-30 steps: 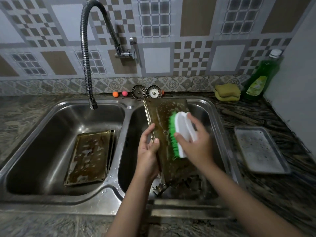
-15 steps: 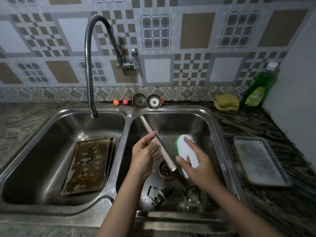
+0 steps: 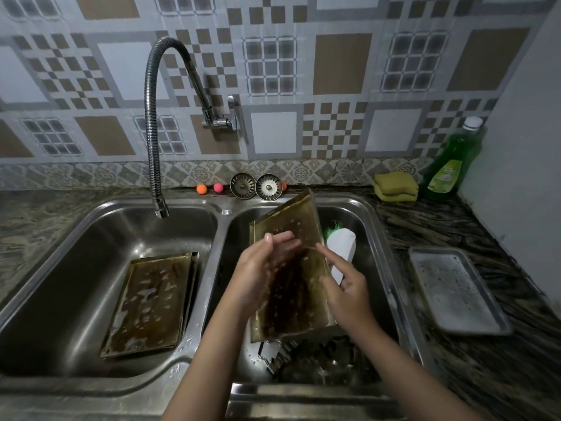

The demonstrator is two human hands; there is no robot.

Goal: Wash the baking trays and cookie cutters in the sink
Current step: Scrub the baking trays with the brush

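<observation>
A brown, greasy baking tray [image 3: 291,305] stands tilted on its short end in the right basin [image 3: 373,226], its wet face towards me. My left hand [image 3: 261,268] lies against that face with straight fingers. My right hand [image 3: 346,287] holds a white scrub brush with green bristles [image 3: 341,247] behind the tray's right edge, and its forefinger touches that edge. Several metal cookie cutters [image 3: 318,360] lie on the basin floor below the tray. A second brown tray [image 3: 151,302] lies flat in the left basin [image 3: 76,268].
A silver tray [image 3: 455,287] with suds sits on the counter to the right. The flexible tap [image 3: 150,123] hangs over the left basin. Two strainers [image 3: 255,186], small balls [image 3: 209,188], yellow sponges [image 3: 394,186] and a green soap bottle [image 3: 449,165] line the back.
The tray has been turned from edge-on to face me and stands higher. My left hand went from gripping its edge to lying flat on its face; the brush moved behind the right edge.
</observation>
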